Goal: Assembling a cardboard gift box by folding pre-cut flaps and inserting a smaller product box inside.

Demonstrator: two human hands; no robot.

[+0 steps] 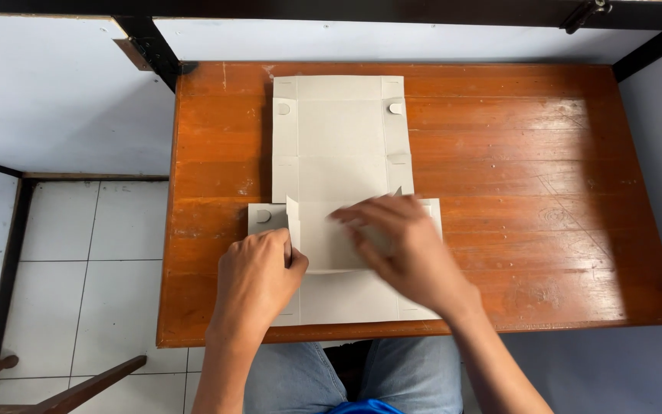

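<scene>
Nearest you, at the front edge of the wooden table (pixel 545 192), your left hand (pixel 258 272) pinches the raised left side flap of the flat grey cardboard box blank (pixel 339 146), while your right hand (pixel 404 245), fingers half curled and blurred, presses on the blank's middle; whether it grips anything you cannot tell. Judging by this, only the near flaps are lifted. The far panels toward the table's back edge lie unfolded.
</scene>
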